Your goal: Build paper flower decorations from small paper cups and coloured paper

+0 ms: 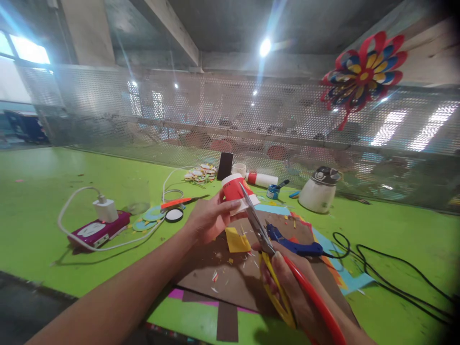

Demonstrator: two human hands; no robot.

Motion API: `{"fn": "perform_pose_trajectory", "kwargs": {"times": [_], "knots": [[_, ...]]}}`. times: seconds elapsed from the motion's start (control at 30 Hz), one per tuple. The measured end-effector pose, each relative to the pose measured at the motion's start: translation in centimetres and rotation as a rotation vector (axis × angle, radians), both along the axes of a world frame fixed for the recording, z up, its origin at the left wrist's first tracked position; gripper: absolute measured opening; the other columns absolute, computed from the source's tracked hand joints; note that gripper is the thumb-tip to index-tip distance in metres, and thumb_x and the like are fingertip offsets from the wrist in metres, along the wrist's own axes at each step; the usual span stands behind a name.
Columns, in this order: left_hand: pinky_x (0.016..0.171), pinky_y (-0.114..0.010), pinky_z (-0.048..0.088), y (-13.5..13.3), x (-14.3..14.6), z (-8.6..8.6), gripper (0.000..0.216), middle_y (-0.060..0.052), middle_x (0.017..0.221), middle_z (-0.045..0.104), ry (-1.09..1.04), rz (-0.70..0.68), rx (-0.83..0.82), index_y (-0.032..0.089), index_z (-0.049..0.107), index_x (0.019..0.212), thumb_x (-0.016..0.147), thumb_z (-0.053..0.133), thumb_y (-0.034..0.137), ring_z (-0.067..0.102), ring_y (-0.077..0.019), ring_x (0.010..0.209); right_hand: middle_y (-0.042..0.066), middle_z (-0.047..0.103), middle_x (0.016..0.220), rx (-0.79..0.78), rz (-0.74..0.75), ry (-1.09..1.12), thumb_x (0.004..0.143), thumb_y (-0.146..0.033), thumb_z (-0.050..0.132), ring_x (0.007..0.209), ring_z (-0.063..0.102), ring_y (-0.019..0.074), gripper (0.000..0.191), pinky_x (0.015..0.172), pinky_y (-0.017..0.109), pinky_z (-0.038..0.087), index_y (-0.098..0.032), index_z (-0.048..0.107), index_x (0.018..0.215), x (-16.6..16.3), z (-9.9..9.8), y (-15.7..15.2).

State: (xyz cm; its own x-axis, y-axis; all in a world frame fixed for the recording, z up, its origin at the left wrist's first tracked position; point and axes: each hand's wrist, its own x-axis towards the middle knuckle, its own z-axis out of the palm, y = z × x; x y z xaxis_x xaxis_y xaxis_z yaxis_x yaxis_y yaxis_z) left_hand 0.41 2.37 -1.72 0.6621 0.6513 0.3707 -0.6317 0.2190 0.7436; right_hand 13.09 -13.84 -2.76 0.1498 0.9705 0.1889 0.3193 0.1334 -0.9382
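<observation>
My left hand (208, 221) is closed around a rolled red and white paper piece (235, 190), held above the brown cardboard sheet (237, 278). My right hand (287, 287) grips scissors (268, 249) with red and yellow handles; their blades point up at the paper roll and touch its lower edge. A yellow paper scrap (237, 239) and small cuttings lie on the cardboard under my hands. A blue glue gun (293, 245) lies just right of the scissors.
On the green table (46, 182): a magenta power strip (98, 231) with a white charger and cable, paper discs (153, 215), an orange cutter (176, 203), a black phone (225, 166), a white kettle (319, 190), black cables (388, 273). A paper pinwheel (362, 72) hangs on the mesh wall.
</observation>
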Motion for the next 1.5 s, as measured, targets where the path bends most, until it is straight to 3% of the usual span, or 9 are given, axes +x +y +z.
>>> {"fn": "perform_pose_trajectory", "kwargs": {"times": [0.17,0.4,0.9,1.13,1.33,1.5], "knots": [[0.093,-0.047,0.048,0.1,-0.1,0.0,0.072,-0.012,0.115,0.066,0.001,0.002,0.003,0.023,0.046,0.137,0.072,0.075,0.016,0.061,-0.0321,0.109,-0.003,0.046,0.061,-0.001,0.009,0.025,0.086,-0.066,0.046,0.052,0.047,0.0118,0.056,0.05,0.024,0.043,-0.019,0.061,0.111,0.2,0.0,-0.1],[0.092,-0.045,0.048,0.0,-0.2,0.3,0.071,-0.014,0.111,0.068,0.033,0.008,0.0,0.02,0.048,0.135,0.07,0.076,0.018,0.062,-0.0324,0.108,-0.004,0.045,0.058,-0.017,0.048,-0.078,0.088,-0.068,0.04,0.048,0.042,0.0105,0.061,0.045,0.023,0.035,-0.015,0.061,0.109,0.6,0.3,-0.1],[0.092,-0.044,0.048,0.0,-0.2,0.1,0.067,-0.013,0.112,0.067,0.035,-0.004,-0.001,0.021,0.049,0.132,0.071,0.076,0.017,0.063,-0.0292,0.105,-0.004,0.043,0.053,-0.007,-0.038,-0.061,0.084,-0.07,0.045,0.044,0.036,0.0091,0.059,0.041,0.022,0.029,-0.016,0.065,0.098,0.1,0.2,-0.1],[0.096,-0.043,0.047,0.2,-0.2,0.1,0.065,-0.012,0.113,0.067,0.018,-0.023,0.008,0.021,0.048,0.132,0.073,0.075,0.016,0.063,-0.0278,0.107,-0.003,0.046,0.058,-0.059,0.025,-0.024,0.086,-0.068,0.044,0.05,0.045,0.0121,0.053,0.046,0.023,0.037,-0.02,0.062,0.099,0.4,0.7,-0.2],[0.091,-0.043,0.049,0.0,-0.2,0.1,0.069,-0.013,0.114,0.066,0.025,-0.001,-0.008,0.02,0.049,0.131,0.069,0.078,0.015,0.063,-0.029,0.105,-0.001,0.049,0.061,-0.051,0.088,-0.044,0.091,-0.064,0.038,0.051,0.044,0.0095,0.051,0.045,0.021,0.037,-0.019,0.053,0.072,0.6,0.2,-0.2],[0.093,-0.045,0.048,0.0,-0.2,0.1,0.069,-0.014,0.115,0.065,0.014,-0.009,0.011,0.019,0.047,0.133,0.07,0.077,0.015,0.062,-0.029,0.105,-0.003,0.044,0.057,-0.076,-0.026,0.007,0.086,-0.069,0.042,0.05,0.04,0.0086,0.055,0.045,0.02,0.034,-0.019,0.049,0.065,-0.2,0.9,-0.5]]}}
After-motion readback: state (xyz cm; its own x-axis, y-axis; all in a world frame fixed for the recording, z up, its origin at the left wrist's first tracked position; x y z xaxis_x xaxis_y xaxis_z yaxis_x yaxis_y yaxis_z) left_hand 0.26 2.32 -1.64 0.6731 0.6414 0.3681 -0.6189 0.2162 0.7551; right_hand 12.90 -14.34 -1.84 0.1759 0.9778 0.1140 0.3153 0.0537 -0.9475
